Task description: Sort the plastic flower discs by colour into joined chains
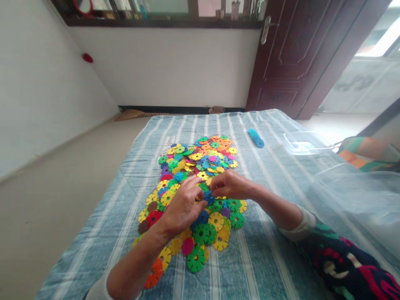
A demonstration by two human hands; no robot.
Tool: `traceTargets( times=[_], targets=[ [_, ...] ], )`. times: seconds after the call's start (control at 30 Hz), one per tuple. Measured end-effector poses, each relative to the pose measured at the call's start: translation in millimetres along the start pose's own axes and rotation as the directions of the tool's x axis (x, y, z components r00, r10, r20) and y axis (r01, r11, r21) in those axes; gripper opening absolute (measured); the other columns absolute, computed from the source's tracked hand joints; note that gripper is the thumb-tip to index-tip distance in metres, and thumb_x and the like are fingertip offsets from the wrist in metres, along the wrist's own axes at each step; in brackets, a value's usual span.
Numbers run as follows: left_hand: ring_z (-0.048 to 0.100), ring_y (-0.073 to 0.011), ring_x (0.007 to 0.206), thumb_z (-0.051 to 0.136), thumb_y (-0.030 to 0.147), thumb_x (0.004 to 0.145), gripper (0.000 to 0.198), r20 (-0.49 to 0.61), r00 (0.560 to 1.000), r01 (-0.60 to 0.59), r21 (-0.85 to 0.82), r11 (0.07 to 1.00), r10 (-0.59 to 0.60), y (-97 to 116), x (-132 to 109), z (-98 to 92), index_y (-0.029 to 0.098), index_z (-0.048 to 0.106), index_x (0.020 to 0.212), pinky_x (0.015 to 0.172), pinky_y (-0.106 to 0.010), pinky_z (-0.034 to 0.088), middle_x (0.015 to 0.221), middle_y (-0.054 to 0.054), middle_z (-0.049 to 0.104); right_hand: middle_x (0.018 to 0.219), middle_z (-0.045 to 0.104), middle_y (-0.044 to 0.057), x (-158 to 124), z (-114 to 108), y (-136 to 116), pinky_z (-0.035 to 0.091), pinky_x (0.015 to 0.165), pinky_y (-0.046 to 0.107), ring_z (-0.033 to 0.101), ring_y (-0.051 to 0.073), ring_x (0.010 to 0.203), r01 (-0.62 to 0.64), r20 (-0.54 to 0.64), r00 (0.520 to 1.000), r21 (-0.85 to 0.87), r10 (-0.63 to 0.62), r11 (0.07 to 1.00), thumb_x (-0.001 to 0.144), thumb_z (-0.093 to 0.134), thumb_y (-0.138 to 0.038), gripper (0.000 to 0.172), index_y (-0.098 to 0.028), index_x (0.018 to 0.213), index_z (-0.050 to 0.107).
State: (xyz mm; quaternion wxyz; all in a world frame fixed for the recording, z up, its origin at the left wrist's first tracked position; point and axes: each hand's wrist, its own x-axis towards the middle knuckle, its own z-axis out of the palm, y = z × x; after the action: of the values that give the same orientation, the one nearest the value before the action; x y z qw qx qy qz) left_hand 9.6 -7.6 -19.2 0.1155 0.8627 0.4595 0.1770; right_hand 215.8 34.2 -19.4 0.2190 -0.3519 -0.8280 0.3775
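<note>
A wide pile of plastic snowflake discs [215,221] in yellow, green, blue, orange, red and other colours lies on the striped cloth [131,183]. Over its middle my two hands face each other. Between their fingertips is a blue snowflake disc [208,197]. My left hand [184,204] comes in from the lower left, thumb and forefinger closed at the disc's left side. From the right, my right hand [229,184] pinches at the disc's upper right. Whether more than one blue disc is between the fingers is hard to see.
A short joined strip of blue discs [256,138] lies on the cloth at the far right of the pile. Farther right are a shallow clear plastic tray [304,143] and a larger clear container [359,191]. Beyond the cloth stand a white wall and a brown door [290,54].
</note>
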Motion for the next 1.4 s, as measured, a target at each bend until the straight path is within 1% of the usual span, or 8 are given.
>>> traceTargets(
  times=[0.13, 0.27, 0.37, 0.47, 0.87, 1.17, 1.27, 1.4],
  targets=[
    [0.039, -0.036, 0.135, 0.066, 0.021, 0.073, 0.005, 0.069, 0.997, -0.051, 0.076, 0.996, 0.046, -3.0, -1.1, -5.8, 0.018, 0.062, 0.074, 0.112, -0.055, 0.034, 0.134, -0.014, 0.055, 0.053, 0.055, -0.004, -7.2, -57.2, 31.2, 0.033, 0.043, 0.019, 0.044, 0.005, 0.042, -0.156, -0.244, 0.947, 0.221, 0.21, 0.963, 0.075, 0.063, -0.024, 0.011, -0.014, 0.071, 0.065],
    [0.033, -0.0383, 0.139, 0.067, 0.016, 0.068, 0.009, 0.213, 0.976, -0.069, 0.101, 0.992, 0.046, -1.6, -3.7, -11.2, 0.018, 0.065, 0.076, 0.112, -0.055, 0.033, 0.143, -0.015, 0.048, 0.049, 0.056, -0.003, -32.0, -107.3, 80.7, 0.03, 0.036, 0.018, 0.042, 0.005, 0.037, -0.235, -0.655, 0.628, 0.355, 0.42, 0.905, 0.071, 0.065, -0.028, 0.014, -0.014, 0.072, 0.062],
    [0.03, -0.0393, 0.141, 0.066, 0.012, 0.066, 0.011, 0.266, 0.964, -0.038, 0.135, 0.99, 0.0, 0.3, -4.5, -11.6, 0.016, 0.066, 0.077, 0.113, -0.056, 0.03, 0.145, -0.016, 0.046, 0.048, 0.057, -0.003, -48.8, -123.1, 115.0, 0.03, 0.033, 0.017, 0.044, 0.006, 0.036, -0.281, -0.738, 0.385, 0.479, 0.555, 0.832, 0.071, 0.066, -0.024, 0.013, -0.013, 0.073, 0.061],
    [0.028, -0.0399, 0.142, 0.064, 0.01, 0.066, 0.011, 0.295, 0.955, -0.03, 0.166, 0.986, -0.02, -0.8, -4.3, -9.2, 0.016, 0.065, 0.075, 0.113, -0.056, 0.029, 0.146, -0.018, 0.045, 0.048, 0.056, -0.003, -53.8, -126.3, 137.4, 0.032, 0.032, 0.016, 0.045, 0.005, 0.035, -0.306, -0.727, 0.289, 0.547, 0.623, 0.78, 0.073, 0.066, -0.022, 0.011, -0.013, 0.074, 0.06],
    [0.026, -0.0368, 0.143, 0.061, 0.005, 0.065, 0.013, 0.233, 0.97, -0.102, 0.13, 0.986, 0.07, -11.2, -10.0, 0.4, 0.018, 0.056, 0.065, 0.111, -0.057, 0.032, 0.147, -0.013, 0.045, 0.042, 0.053, -0.004, -24.4, -135.1, 161.7, 0.026, 0.029, 0.015, 0.044, 0.006, 0.031, -0.43, -0.709, 0.262, 0.522, 0.655, 0.737, 0.071, 0.067, -0.015, 0.011, -0.013, 0.067, 0.057],
    [0.028, -0.0373, 0.142, 0.059, 0.006, 0.07, 0.01, 0.275, 0.961, -0.07, 0.115, 0.991, 0.036, -6.1, -7.8, -4.2, 0.016, 0.059, 0.069, 0.112, -0.056, 0.033, 0.144, -0.016, 0.046, 0.052, 0.059, -0.002, -33.9, -122.5, 158.9, 0.037, 0.04, 0.017, 0.052, 0.008, 0.039, -0.513, -0.783, 0.242, 0.398, 0.573, 0.761, 0.071, 0.061, -0.016, 0.019, -0.01, 0.088, 0.067],
    [0.032, -0.0364, 0.14, 0.061, 0.007, 0.069, 0.01, 0.275, 0.96, -0.089, 0.105, 0.991, 0.057, -3.3, -7.4, -7.1, 0.017, 0.06, 0.069, 0.113, -0.055, 0.032, 0.143, -0.014, 0.047, 0.056, 0.061, 0.0, -34.5, -109.0, 144.5, 0.039, 0.044, 0.019, 0.052, 0.009, 0.04, -0.572, -0.816, 0.299, 0.262, 0.494, 0.778, 0.073, 0.059, -0.02, 0.02, -0.012, 0.088, 0.069],
    [0.031, -0.0383, 0.139, 0.069, 0.011, 0.065, 0.011, 0.308, 0.949, -0.093, 0.091, 0.992, 0.061, -0.1, -6.8, -11.0, 0.016, 0.059, 0.066, 0.114, -0.055, 0.029, 0.144, -0.015, 0.045, 0.059, 0.062, 0.0, -28.2, -78.2, 111.7, 0.04, 0.048, 0.021, 0.053, 0.01, 0.044, -0.514, -0.777, 0.501, 0.088, 0.382, 0.853, 0.077, 0.056, -0.025, 0.019, -0.014, 0.085, 0.069]
  ],
)
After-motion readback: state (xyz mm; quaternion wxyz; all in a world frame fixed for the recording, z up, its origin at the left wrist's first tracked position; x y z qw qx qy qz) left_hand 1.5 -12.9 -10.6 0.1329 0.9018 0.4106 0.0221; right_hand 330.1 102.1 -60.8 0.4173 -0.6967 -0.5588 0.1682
